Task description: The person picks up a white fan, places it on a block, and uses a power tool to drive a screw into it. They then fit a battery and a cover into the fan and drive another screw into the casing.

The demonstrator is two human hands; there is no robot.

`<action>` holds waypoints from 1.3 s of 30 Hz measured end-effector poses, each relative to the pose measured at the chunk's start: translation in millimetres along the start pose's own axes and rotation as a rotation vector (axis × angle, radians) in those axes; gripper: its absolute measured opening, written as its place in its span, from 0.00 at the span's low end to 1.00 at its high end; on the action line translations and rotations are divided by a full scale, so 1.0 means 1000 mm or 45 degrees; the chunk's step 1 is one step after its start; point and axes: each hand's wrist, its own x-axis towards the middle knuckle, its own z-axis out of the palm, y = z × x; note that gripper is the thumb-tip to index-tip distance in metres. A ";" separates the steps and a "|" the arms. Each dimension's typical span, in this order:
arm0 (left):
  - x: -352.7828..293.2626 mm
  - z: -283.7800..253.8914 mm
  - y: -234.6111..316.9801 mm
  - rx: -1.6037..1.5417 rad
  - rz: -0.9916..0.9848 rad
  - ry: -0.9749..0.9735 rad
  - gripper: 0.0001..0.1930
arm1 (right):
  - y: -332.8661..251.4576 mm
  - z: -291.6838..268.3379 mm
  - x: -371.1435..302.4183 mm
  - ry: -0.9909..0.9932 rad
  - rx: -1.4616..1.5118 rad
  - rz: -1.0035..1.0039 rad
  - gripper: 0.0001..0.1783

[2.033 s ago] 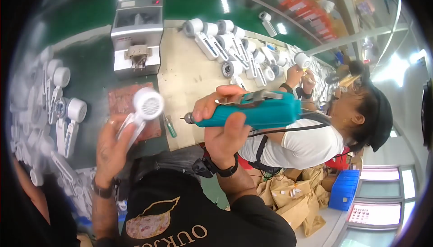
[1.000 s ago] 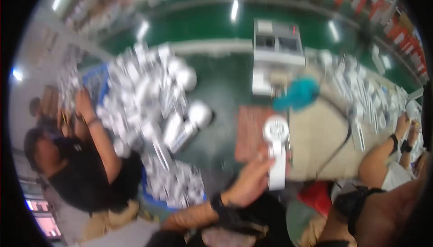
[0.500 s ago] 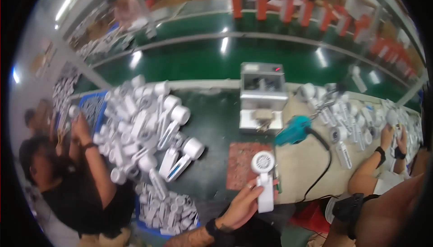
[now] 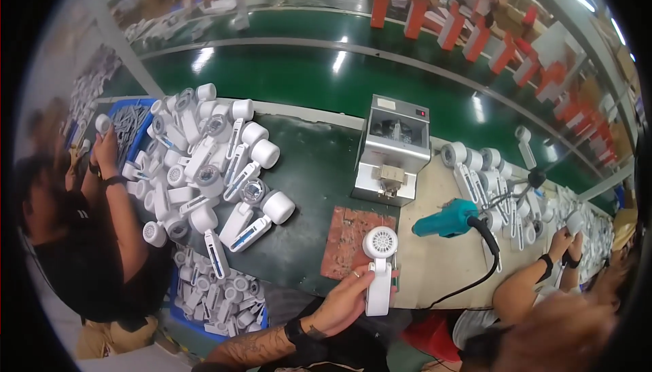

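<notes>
My left hand (image 4: 343, 301) grips the handle of a white handheld device (image 4: 379, 267) with a round grilled head. It holds the device upright over the near edge of a brown mat (image 4: 346, 239). A teal electric screwdriver (image 4: 445, 221) lies on the tan bench top (image 4: 441, 267) just right of the device, with its black cable looping toward me. My right hand does not show. Only a blurred reddish shape (image 4: 564, 331) fills the lower right corner.
A grey box machine (image 4: 394, 151) stands behind the mat. A heap of white device housings (image 4: 217, 168) lies to the left, above a blue crate (image 4: 217, 304) of parts. One person (image 4: 68, 236) works at left, and another person's arm (image 4: 526, 284) reaches in at right. A green conveyor (image 4: 305, 73) runs behind.
Two seconds ago my right hand held the teal screwdriver; now it lies on the bench. My view swung left, then recentred. My left hand still holds the white device.
</notes>
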 end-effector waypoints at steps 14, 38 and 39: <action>-0.002 0.008 0.000 -0.252 0.172 0.058 0.25 | 0.058 0.140 -0.164 -0.390 -0.511 1.030 0.39; 0.005 0.012 0.006 -0.385 0.101 0.156 0.23 | 0.063 0.150 -0.188 -0.219 -0.503 0.945 0.35; 0.004 0.016 0.006 -0.400 0.102 0.176 0.23 | 0.060 0.150 -0.192 -0.238 -0.490 0.955 0.35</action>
